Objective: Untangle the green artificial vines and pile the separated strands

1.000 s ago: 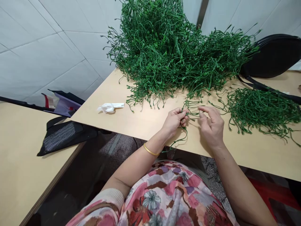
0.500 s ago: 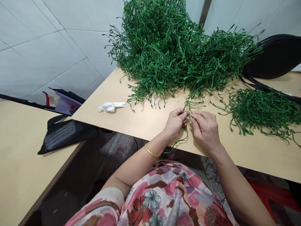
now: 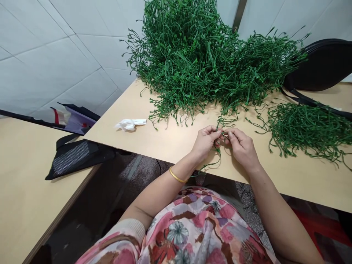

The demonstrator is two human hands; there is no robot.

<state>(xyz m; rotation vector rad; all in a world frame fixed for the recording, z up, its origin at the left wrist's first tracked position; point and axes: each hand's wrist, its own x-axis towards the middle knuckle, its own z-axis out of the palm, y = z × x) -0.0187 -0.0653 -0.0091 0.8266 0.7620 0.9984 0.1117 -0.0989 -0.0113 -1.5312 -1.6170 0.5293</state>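
Over the near part of the table, my left hand [image 3: 206, 140] pinches a thin green plastic stem [image 3: 219, 157] between thumb and forefinger. One end of that stem loops down past the table's front edge. Close by on the right, the fingertips of my right hand [image 3: 242, 146] are closed on a bit of the same green strand, a short gap from the left thumb. Exactly how the strand runs between the fingers is too small to tell. Just beyond the hands, a few loose stem ends [image 3: 227, 120] reach out from a big heap of green stems [image 3: 189, 69].
A smaller pile of green stems [image 3: 308, 132] lies to the right, beside a black round bag [image 3: 324, 66] with a strap. A crumpled white tissue [image 3: 128, 125] rests at left. A black mesh pouch [image 3: 74, 156] sits on the adjoining table [image 3: 30, 176]; tiled wall stands behind.
My right hand has drawn slightly to the right, opening a small gap from the left fingers with green strand between them. The left hand has barely moved.
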